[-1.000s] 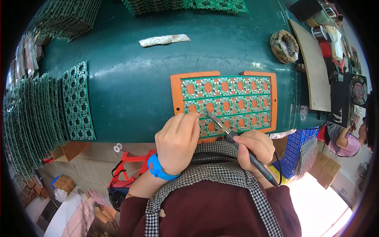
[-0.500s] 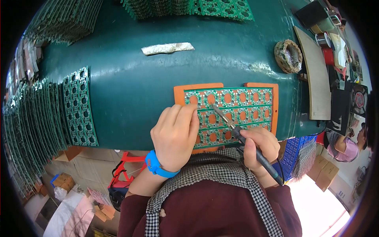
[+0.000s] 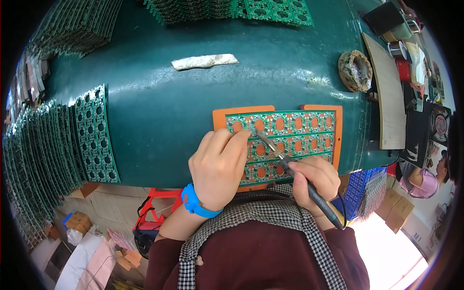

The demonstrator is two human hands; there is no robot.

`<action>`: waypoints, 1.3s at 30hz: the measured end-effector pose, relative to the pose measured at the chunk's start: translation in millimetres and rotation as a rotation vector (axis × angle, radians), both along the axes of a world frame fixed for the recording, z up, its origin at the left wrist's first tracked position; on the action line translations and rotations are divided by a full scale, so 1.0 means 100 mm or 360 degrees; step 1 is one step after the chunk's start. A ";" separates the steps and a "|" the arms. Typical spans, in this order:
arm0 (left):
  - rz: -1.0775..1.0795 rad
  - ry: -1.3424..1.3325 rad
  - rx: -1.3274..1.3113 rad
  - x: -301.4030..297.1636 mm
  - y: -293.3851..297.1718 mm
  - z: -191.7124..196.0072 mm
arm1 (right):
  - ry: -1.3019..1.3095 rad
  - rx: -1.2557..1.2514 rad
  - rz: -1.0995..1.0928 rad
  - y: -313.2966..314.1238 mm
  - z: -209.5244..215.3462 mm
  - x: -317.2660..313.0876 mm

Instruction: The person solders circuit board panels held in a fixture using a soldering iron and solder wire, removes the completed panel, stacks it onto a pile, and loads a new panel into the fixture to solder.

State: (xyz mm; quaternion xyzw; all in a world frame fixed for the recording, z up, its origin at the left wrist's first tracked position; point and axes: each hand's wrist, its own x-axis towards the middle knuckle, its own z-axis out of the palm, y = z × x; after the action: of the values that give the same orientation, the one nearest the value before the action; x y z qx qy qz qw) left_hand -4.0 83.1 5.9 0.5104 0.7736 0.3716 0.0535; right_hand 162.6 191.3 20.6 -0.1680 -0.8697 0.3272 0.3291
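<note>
A green circuit board panel [image 3: 315, 140] with rows of round cutouts lies in an orange frame [image 3: 339, 137] at the table's front edge. My right hand [image 3: 316, 181] is closed around the handle of a soldering iron [image 3: 325, 207], whose metal tip points at the panel's upper left part. Just left of that tip, the fingers of my left hand [image 3: 217, 157] are pinched together over the panel. Anything between those fingertips is too small or hidden to make out. A blue band [image 3: 195, 204] circles my left wrist.
Upright rows of circuit panels [image 3: 43, 150] stand at the left, with more panels [image 3: 193, 10] at the back. A whitish wrapped strip [image 3: 205, 62] lies mid-table. At the right are a rough round holder [image 3: 355, 71], a board [image 3: 386, 96] and a solder spool [image 3: 397, 50].
Both hands have shifted slightly; my left fingertips are a little further right, nearer the iron's tip. The iron's tip has moved slightly left and stays over the same part of the panel.
</note>
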 end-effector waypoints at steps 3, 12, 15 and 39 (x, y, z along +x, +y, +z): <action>0.0101 -0.0017 -0.0048 -0.03 -0.02 0.07 | 0.0046 0.0046 -0.0063 0.01 0.03 -0.01; 0.0187 -0.0135 -0.0025 -0.05 0.01 0.00 | 0.0016 -0.0039 -0.0017 -0.01 0.00 -0.19; 0.0146 -0.0157 -0.0003 -0.06 0.02 -0.01 | 0.0008 -0.0069 -0.0020 -0.03 0.01 -0.18; -0.0021 -0.0225 -0.0075 0.09 -0.36 0.08 | 0.0080 0.0081 0.0081 -0.27 0.03 0.12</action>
State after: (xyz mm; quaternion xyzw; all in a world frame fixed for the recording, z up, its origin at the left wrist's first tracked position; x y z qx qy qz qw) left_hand 5.0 47.3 13.8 0.4866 0.7731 0.3879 0.1224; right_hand 174.4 164.4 23.9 -0.1291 -0.8733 0.3172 0.3465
